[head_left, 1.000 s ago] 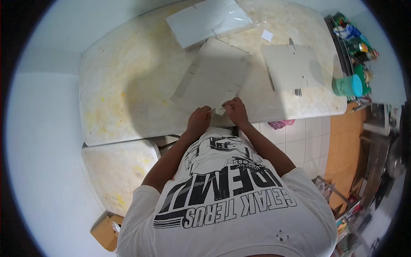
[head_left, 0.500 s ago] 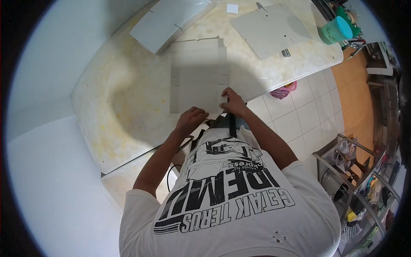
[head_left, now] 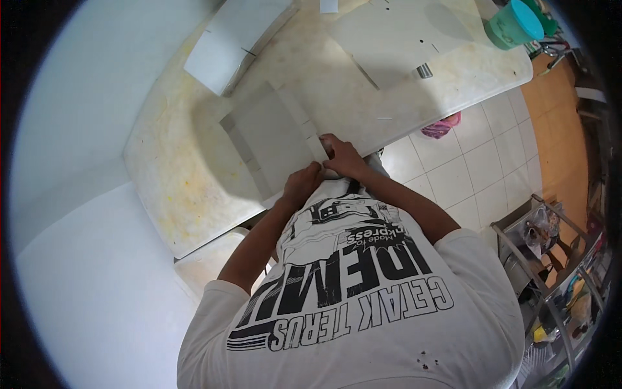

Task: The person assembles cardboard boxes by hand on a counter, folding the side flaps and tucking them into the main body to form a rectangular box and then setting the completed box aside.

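A grey cardboard sheet [head_left: 275,139] with short slits along its edges lies turned at an angle on the table, close to my body. My left hand [head_left: 303,184] is closed at its near edge, fingertips pinched on the corner. Just to the right, my right hand [head_left: 345,159] has its fingers curled over the sheet's right edge near the same corner. The two hands almost touch. The fingertips are partly hidden, and a narrow strip along that edge looks raised between them.
A stack of pale cardboard sheets [head_left: 236,45] sits at the far left. Another sheet [head_left: 402,39] with small holes lies far right, beside a small metal piece [head_left: 424,70] and a teal tub [head_left: 514,26]. A pink bag [head_left: 442,126] and metal rack [head_left: 541,266] stand beyond the table edge.
The sheet has turned counter-clockwise, its far end swinging left. My left hand has moved right, up to my right hand at the corner. The whole view has shifted slightly.
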The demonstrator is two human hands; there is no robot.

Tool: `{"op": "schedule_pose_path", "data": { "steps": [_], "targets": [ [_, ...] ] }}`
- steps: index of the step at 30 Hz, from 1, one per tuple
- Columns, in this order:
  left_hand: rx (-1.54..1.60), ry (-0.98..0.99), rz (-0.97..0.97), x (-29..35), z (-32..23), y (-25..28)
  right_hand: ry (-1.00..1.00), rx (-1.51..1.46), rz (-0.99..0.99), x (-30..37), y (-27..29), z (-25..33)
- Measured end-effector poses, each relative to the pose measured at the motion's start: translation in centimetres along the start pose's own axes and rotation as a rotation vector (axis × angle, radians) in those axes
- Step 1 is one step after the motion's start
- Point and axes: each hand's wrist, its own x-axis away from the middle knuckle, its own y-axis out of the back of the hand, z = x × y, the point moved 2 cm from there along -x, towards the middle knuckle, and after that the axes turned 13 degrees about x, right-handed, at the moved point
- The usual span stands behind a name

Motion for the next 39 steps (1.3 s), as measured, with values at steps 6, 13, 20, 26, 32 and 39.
{"op": "schedule_pose_path", "data": {
  "steps": [6,13,20,26,32,39],
  "targets": [
    [0.1,-0.023,-0.123,0.1,1.9,-0.1,-0.002,-0.126,0.054,-0.9,0.0,-1.1],
    [0.216,0.029,-0.144,0.3,1.4,1.3,0.034,0.05,-0.015,-0.9,-0.8,0.0],
    [0.269,-0.142,0.108,0.1,1.6,1.0,-0.016,0.04,-0.072,-0.7,-1.3,1.3],
    [0.639,0.327,0.025,0.4,4.0,0.9,-0.038,0.033,0.042,-0.6,-1.0,0.7],
    [1.009,0.485,0.039,-0.4,4.5,1.4,-0.07,0.032,0.147,-0.9,0.0,1.5],
    [1.182,0.617,0.174,-2.3,2.8,2.5,-0.116,-0.014,0.137,-3.0,0.7,1.0]
  ]
}}
